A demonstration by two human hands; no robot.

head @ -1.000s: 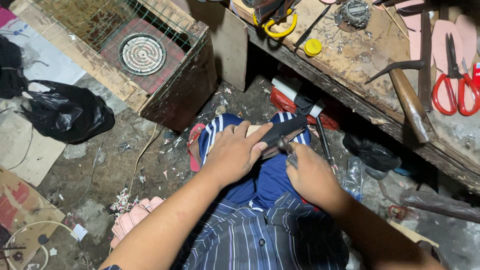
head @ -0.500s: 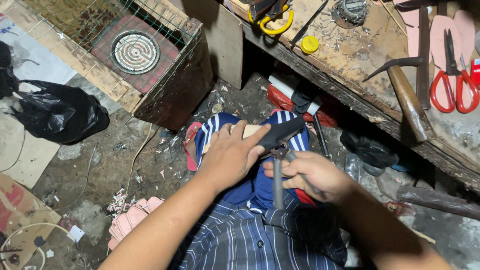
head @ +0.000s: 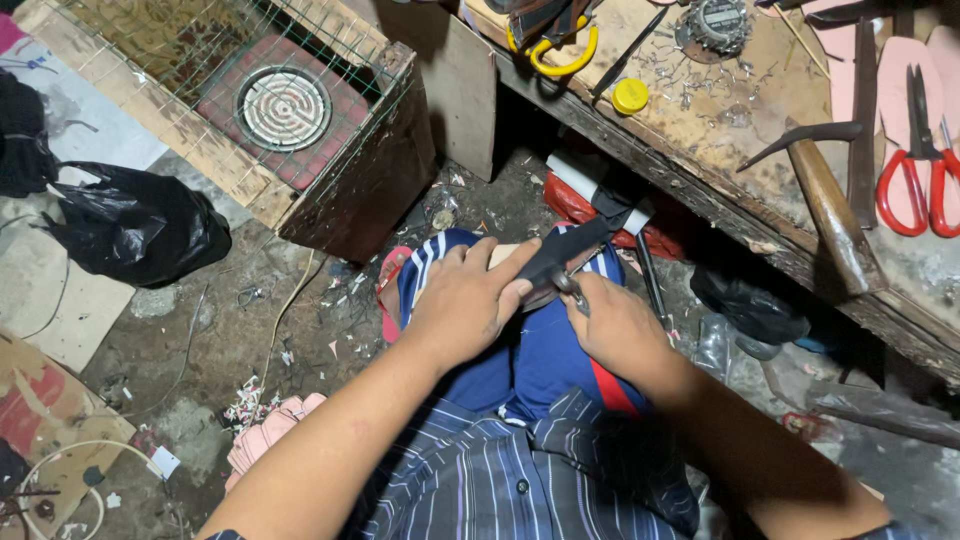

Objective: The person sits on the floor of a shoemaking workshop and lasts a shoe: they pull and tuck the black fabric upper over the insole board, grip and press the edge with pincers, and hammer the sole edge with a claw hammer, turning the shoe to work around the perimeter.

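1. Left hand point(head: 468, 305) pressed flat over a dark strap piece point(head: 570, 250) on the knee, fingers curled around its near end, thumb on top; piece held against a pale flat sole point(head: 505, 255) lying across the lap.
2. Right hand point(head: 612, 325) closed around a small metal tool point(head: 570, 287), tip touching the lower edge of the strap piece, just beside the left thumb.
3. Under both hands: blue shorts with white stripes point(head: 520, 360), and a striped shirt point(head: 480, 470) lower in the view.
4. To the right and above: worn wooden workbench point(head: 700, 170) with a hammer point(head: 825, 195) hanging over its edge, red scissors point(head: 915, 170), a yellow cap point(head: 630, 95) and a yellow-handled tool point(head: 555, 55).
5. Upper left: wooden crate covered by wire mesh point(head: 300, 110), round coil burner point(head: 284, 108) inside it.
6. Far left on the dirty floor: black plastic bag point(head: 135, 230), well apart from the hands; pink cut pieces point(head: 265, 440) near the left forearm.
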